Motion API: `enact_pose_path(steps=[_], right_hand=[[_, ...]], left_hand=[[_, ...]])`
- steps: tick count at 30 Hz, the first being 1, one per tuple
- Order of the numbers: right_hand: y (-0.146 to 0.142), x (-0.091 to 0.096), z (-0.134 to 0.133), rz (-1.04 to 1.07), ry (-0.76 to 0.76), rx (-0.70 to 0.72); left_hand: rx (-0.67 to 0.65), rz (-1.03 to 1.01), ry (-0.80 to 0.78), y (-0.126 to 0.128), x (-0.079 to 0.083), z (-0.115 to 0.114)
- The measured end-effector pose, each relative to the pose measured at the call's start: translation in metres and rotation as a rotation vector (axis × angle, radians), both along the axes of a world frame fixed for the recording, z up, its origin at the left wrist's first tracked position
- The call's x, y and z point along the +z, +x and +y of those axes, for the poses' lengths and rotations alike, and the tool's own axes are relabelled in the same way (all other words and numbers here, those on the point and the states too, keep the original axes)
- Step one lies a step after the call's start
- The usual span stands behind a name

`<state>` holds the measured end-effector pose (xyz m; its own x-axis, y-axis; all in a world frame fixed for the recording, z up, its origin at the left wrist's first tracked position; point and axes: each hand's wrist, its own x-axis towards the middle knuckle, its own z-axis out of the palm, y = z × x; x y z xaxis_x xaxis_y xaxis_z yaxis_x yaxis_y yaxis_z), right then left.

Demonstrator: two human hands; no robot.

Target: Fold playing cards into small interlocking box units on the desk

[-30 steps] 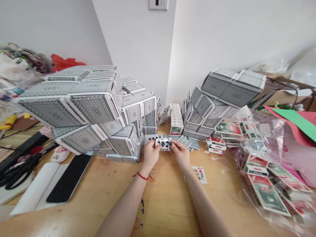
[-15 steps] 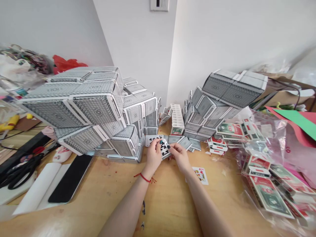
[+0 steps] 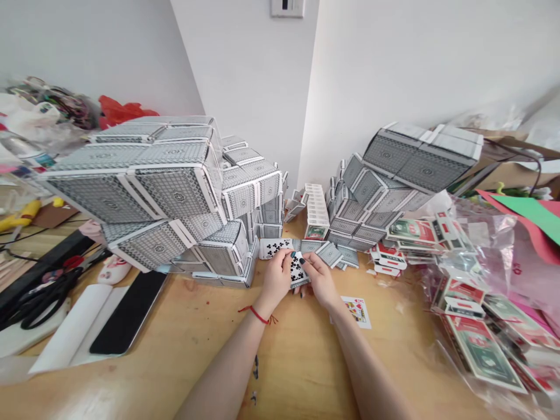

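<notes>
We've got the clubs card over the table, left hand and right hand both in a narrow grip at its edges. Looks like an adjusting step; next, we'd want gentle, even fingertip pressure.

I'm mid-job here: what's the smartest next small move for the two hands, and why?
I'd probably have the right hand run its thumb down the clubs card while the left hand steadies it. Both hands hold the card club side up, the thumbs sit near its far end, and fingertips show past its near edge.
</notes>
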<state>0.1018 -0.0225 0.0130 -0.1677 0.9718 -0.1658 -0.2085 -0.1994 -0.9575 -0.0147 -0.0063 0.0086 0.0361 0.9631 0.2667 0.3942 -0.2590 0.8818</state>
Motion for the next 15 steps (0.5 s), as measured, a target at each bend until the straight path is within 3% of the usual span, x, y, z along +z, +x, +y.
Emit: enact_pose_path(steps=[8, 15], right_hand=[[-0.0006, -0.005, 0.0026, 0.011, 0.031, -0.061], [-0.0024, -0.005, 0.0039, 0.033, 0.045, -0.184]], left_hand=[[0.127, -0.225, -0.165, -0.0011, -0.0006, 0.0045], [0.105, -0.19, -0.097, 0.0051, 0.0, -0.0036]])
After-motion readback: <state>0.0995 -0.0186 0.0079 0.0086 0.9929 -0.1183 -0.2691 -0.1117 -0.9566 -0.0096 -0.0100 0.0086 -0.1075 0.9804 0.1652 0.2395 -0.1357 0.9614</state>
